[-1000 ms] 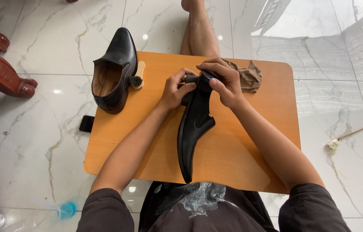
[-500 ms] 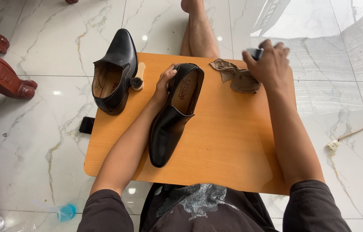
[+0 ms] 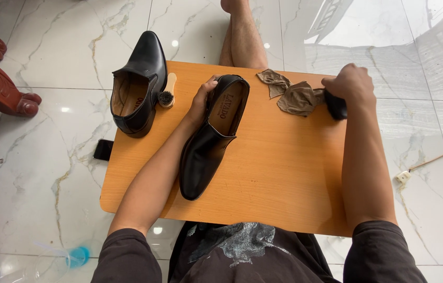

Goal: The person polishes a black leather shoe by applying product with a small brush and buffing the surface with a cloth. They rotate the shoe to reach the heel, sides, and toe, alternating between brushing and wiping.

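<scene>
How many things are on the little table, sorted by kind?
Shoes: 2, one held by the left hand at, one at
Brushes: 1
Cloths: 1
Dark things in the right hand: 1, kind unclear
Total: 5 on the table

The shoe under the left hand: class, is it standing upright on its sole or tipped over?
Upright. The shoe rests on the table with its opening and insole facing up, and the left hand grips its heel.
</scene>
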